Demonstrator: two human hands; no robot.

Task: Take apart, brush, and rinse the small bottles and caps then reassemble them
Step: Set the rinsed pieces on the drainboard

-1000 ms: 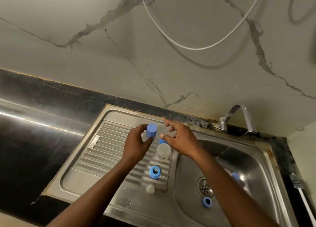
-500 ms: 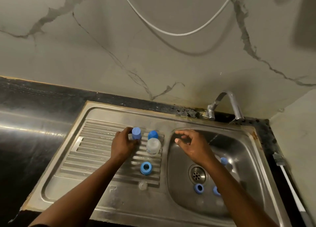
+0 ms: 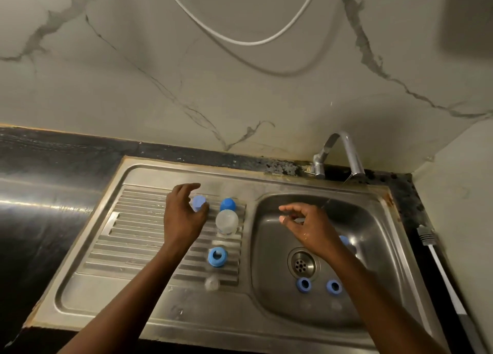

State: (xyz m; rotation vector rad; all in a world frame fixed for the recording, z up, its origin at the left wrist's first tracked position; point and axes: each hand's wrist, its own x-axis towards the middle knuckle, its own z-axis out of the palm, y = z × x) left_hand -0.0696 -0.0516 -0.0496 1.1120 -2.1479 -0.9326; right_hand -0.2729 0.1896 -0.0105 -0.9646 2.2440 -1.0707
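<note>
A pale-blue capped bottle is stood near the drainboard's back edge and touched by the thumb of the left hand, whose fingers are loosely spread. Just to its right one dark blue cap and one clear bottle are set; bare ribbed room is seen to the left. The right hand is held slack and empty over the basin, where two blue rings are counted.

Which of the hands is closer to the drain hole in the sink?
Right. The right hand hovers over the basin just behind the drain; the left hand is off over the drainboard, by a blue cap.
</note>
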